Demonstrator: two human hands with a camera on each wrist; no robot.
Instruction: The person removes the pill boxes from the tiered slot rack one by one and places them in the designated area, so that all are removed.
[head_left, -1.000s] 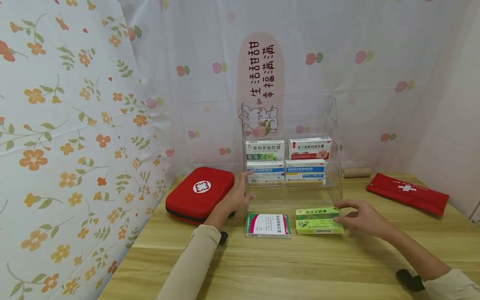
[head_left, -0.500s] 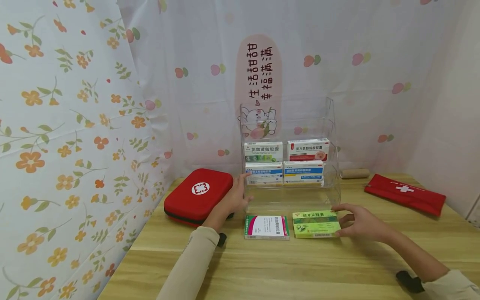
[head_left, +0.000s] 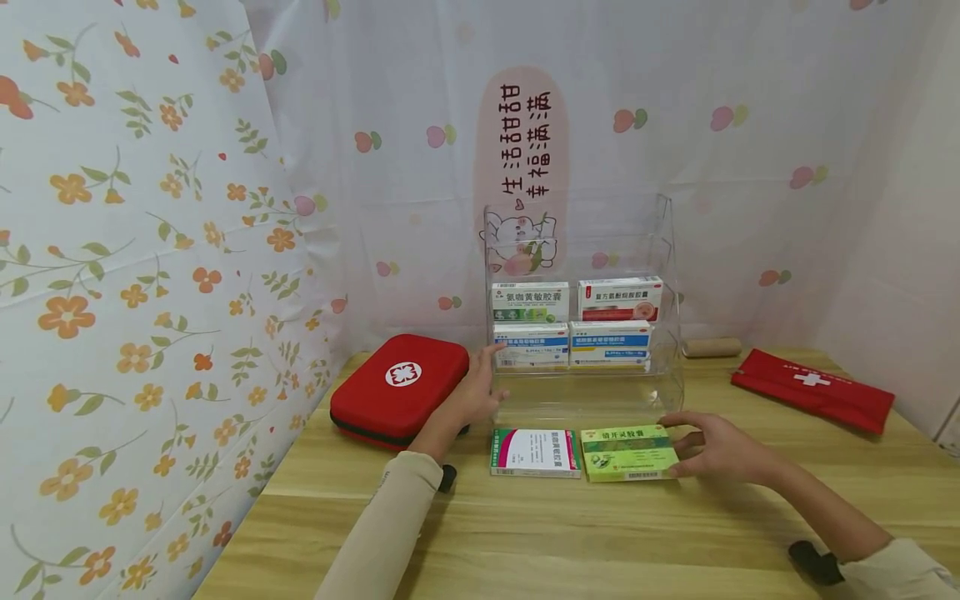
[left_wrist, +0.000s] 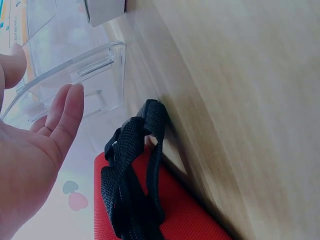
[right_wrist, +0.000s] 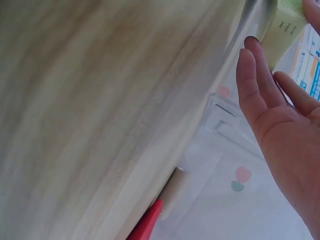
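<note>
My right hand (head_left: pixel 723 450) pinches the right end of a green medicine box (head_left: pixel 628 454), thumb at its near corner and a finger at its far corner. In the right wrist view, the thumb overlaps the end of this box (right_wrist: pixel 284 30), while other fingers stretch alongside. Just left of it lies a white, green and magenta medicine box (head_left: pixel 536 452) on the table. My left hand (head_left: pixel 472 393) rests at the left side of a clear acrylic display rack (head_left: pixel 581 392). In the left wrist view its fingers (left_wrist: pixel 70 115) lie extended along the rack's side panel, the thumb apart from them.
On the rack's tiers stand white-green (head_left: pixel 530 302), white-red (head_left: pixel 619 300) and blue-white medicine boxes (head_left: pixel 610 343). A red first-aid case (head_left: pixel 401 387) lies left, its black strap (left_wrist: pixel 132 165) near my left hand. A red pouch (head_left: pixel 813 390) and a brown roll (head_left: pixel 711 347) lie right.
My right hand has drawn the green box slightly left and toward me, up beside the white, green and magenta one. The left hand stays at the rack's side.
</note>
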